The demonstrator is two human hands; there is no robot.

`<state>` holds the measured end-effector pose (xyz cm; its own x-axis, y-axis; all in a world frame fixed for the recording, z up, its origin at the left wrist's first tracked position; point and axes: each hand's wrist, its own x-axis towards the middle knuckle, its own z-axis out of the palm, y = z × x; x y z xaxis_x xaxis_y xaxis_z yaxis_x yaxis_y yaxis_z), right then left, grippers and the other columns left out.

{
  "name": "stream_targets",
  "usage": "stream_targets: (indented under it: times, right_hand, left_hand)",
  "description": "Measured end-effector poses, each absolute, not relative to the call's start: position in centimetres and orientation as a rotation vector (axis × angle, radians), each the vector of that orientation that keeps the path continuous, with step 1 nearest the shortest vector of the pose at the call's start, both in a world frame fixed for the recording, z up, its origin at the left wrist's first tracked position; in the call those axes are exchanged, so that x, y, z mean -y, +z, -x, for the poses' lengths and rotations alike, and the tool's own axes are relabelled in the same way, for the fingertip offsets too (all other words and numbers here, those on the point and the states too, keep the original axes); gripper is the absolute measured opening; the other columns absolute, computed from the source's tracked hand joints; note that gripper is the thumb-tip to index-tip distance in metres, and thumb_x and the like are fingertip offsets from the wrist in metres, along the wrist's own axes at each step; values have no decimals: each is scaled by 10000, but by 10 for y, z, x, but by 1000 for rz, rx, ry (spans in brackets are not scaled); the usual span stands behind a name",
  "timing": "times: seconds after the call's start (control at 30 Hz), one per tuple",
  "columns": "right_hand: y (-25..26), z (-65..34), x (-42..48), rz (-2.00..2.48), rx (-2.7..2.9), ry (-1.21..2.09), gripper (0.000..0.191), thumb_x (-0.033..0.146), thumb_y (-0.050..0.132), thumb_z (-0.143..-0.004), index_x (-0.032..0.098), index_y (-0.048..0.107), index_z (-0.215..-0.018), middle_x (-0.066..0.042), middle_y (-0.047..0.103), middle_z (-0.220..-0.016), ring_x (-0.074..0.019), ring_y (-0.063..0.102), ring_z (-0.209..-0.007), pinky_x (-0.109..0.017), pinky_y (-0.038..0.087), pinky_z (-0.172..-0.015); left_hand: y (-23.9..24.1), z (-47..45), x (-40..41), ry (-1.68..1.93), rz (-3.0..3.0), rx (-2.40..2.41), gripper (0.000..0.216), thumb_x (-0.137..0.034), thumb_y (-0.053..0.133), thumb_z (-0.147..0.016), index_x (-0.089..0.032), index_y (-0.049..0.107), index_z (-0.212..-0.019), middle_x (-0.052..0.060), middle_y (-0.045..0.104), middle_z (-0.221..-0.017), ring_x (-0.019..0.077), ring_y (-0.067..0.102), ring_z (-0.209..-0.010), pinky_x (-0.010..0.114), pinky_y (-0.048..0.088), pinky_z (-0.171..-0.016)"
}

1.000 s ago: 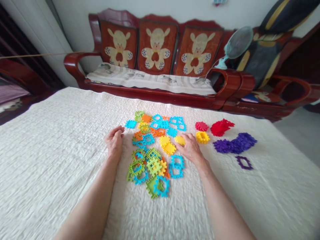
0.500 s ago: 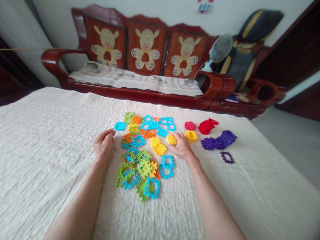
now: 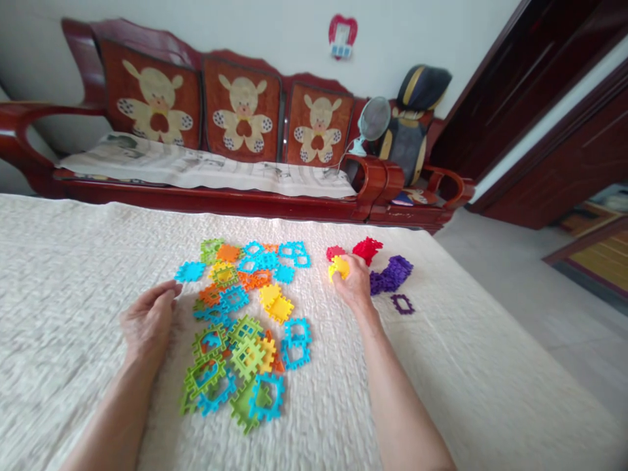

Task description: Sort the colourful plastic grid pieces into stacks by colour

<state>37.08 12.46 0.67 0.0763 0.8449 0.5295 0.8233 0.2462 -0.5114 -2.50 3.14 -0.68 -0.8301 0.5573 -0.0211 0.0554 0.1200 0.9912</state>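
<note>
My right hand pinches a yellow toothed building tile, right where a yellow tile lay on the cloth. How many tiles are in its fingers is hidden. My left hand rests on the cloth left of the mixed pile, its fingers curled together with nothing visible in them. A solid blue tile lies just beyond its fingertips. Between the hands, green tiles, blue frames and orange tiles overlap. Two joined or overlapping yellow tiles lie at that pile's right side.
Beyond my right hand are a pinkish-red tile and a red stack. Purple tiles and a single purple frame lie to its right. A wooden sofa stands behind the cloth-covered surface.
My right hand has carried a yellow tile rightward from beside the mixed pile to the other yellow tile. The view has swung right; my left hand stays beside the pile.
</note>
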Motion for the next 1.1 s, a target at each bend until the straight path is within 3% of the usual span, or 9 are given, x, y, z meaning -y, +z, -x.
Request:
stream_targets:
  times: [0.17, 0.57, 0.97, 1.1]
  right_hand:
    - [1, -371, -125, 1595, 1749, 92, 439, 210, 553, -727, 168, 659, -1152, -163, 596, -1262, -311, 563, -1194, -512, 431, -1131]
    - [0, -372, -125, 1704, 1794, 133, 476, 199, 553, -728, 131, 643, -1190, -184, 570, -1299, -315, 553, -1247, -481, 415, -1156]
    - [-1, -373, -125, 1546, 1816, 14, 473, 229, 589, -714, 159, 649, -1178, -182, 560, -1342, -348, 545, -1277, -544, 420, -1145]
    - [2, -364, -126, 1401, 1831, 13, 411, 256, 568, -767, 176, 654, -1161, -162, 589, -1308, -332, 566, -1251, -552, 425, -1130]
  left_hand:
    - [-10, 26, -32, 1773, -625, -2005, 288, -334, 666, -624, -219, 787, -859, 27, 769, -810, 196, 644, -733, 406, 556, -847]
    - [-14, 29, -33, 1768, -639, -1991, 262, -310, 671, -642, -214, 794, -852, 25, 766, -813, 186, 644, -742, 379, 550, -842]
    - [-18, 29, -35, 1835, -671, -1900, 288, -375, 672, -631, -201, 768, -839, 51, 761, -809, 210, 685, -795, 358, 562, -796]
    - [-15, 26, -37, 1884, -622, -1877, 260, -364, 630, -627, -217, 743, -811, 44, 758, -807, 207, 709, -812, 348, 571, -802]
